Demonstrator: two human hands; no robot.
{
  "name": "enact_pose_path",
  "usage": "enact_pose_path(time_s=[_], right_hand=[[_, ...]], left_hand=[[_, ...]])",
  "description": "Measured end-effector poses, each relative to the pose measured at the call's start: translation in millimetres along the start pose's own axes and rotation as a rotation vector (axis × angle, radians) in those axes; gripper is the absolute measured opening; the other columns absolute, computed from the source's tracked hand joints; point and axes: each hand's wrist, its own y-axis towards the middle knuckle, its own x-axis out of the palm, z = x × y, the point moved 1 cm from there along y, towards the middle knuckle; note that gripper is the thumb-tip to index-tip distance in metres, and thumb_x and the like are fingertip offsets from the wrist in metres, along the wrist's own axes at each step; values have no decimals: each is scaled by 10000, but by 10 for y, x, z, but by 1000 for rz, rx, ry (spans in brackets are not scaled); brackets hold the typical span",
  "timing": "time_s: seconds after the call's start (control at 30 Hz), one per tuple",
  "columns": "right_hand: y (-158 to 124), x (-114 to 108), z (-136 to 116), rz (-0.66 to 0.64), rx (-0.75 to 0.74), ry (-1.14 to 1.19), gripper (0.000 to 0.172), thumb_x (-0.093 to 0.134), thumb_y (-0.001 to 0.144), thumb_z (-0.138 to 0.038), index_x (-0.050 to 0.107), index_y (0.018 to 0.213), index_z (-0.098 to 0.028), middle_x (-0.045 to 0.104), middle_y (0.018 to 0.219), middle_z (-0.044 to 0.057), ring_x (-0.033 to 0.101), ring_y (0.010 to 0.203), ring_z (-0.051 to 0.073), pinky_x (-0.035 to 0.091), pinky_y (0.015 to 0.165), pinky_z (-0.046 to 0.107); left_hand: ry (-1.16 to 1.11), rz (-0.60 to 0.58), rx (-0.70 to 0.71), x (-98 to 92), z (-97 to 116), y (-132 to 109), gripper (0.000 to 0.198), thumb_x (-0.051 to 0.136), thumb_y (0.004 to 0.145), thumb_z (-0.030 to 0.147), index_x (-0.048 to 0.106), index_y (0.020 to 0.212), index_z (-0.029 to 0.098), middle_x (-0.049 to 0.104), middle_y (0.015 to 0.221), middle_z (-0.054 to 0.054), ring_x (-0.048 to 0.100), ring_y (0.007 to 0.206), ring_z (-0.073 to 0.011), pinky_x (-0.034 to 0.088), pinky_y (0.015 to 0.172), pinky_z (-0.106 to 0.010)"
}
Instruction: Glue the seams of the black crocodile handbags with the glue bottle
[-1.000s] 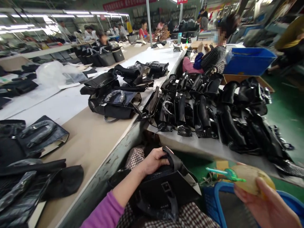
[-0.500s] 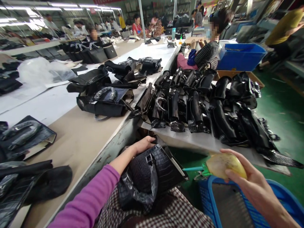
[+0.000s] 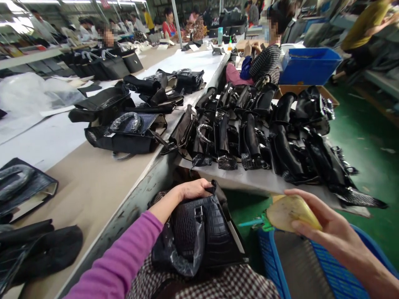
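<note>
A black crocodile-patterned handbag [image 3: 215, 232] rests on my lap, over a checked apron. Its handle [image 3: 187, 265] is wrapped in clear plastic and hangs down toward me. My left hand [image 3: 196, 189] grips the bag's far upper edge, where a dark flap or strap bends up; some fingertips are hidden behind it. Off to the right, my right hand [image 3: 318, 220] holds a yellowish squeeze bottle [image 3: 291, 214] with a green collar and a thin teal nozzle [image 3: 249, 223]. The nozzle points left at the bag's open side and is apart from it.
Several black handbags [image 3: 249, 141] lie in rows on the bench ahead. More bags [image 3: 124, 133] are on the long table at left. A blue basket [image 3: 268, 257] stands below my right hand. A person in a striped top [image 3: 264, 62] sits beyond, near a blue bin [image 3: 310, 66].
The handbag has turned more upright, and my left hand has shifted slightly right with it. The bottle has moved a little left, its nozzle now apart from the bag's edge. The view has shifted.
</note>
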Motion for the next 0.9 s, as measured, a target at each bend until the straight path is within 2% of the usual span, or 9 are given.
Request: enact_pose_path(time_s=[0.1,0.17,0.23,0.37,0.5,0.67,0.77,0.9], right_hand=[[110,-68,-133,-146,-34,-71,569,905,709,-425,731,1235,-291,743,1076,52,695,910,273,546,764,253],[194,-92,-244,-259,-123,-191,607,897,721,-446,711,1276,-283,737,1093,68,707,890,292,561,745,293],[254,-88,-345,-312,-201,-321,628,892,725,-467,698,1292,-279,738,1059,68,708,839,289,570,730,322],[259,-3,-431,-377,-297,-466,565,846,790,-440,655,1299,-288,718,1090,53,696,882,281,562,855,389],[207,58,-370,-356,-377,-497,472,811,837,-410,634,1253,-273,691,1142,58,676,940,273,548,892,366],[197,58,-210,-348,-411,-411,427,748,914,-451,574,1275,-300,684,1081,29,680,891,243,561,803,298],[224,65,-105,-327,-452,-432,398,725,941,-453,554,1282,-341,670,1060,-5,669,864,218,545,784,276],[265,84,-3,-291,-500,-478,392,710,949,-468,545,1280,-338,657,1068,2,657,869,227,532,778,290]], left_hand=[[-6,18,29,-10,-59,-45,199,767,747,267,761,817,80,731,812,-57,671,783,-201,533,834,-320],[-11,15,46,-11,-72,-52,226,772,760,283,765,857,78,734,858,-70,677,833,-215,531,864,-334],[-15,10,62,-5,-76,-50,252,782,761,290,774,905,84,737,901,-79,680,863,-222,530,880,-343],[-21,21,84,4,-89,-63,268,800,751,297,787,933,101,741,923,-80,685,868,-225,529,887,-351],[-32,30,95,-5,-120,-85,259,790,763,300,786,925,99,736,911,-80,681,847,-221,532,874,-351],[-20,43,108,-28,-149,-68,205,787,748,277,783,845,97,716,840,-65,654,854,-214,522,864,-335],[-13,55,107,-35,-153,-66,199,791,733,274,778,826,98,703,808,-57,645,842,-211,520,850,-332],[-6,71,94,-36,-149,-78,201,788,720,269,776,832,103,699,821,-48,639,798,-191,520,827,-318]])
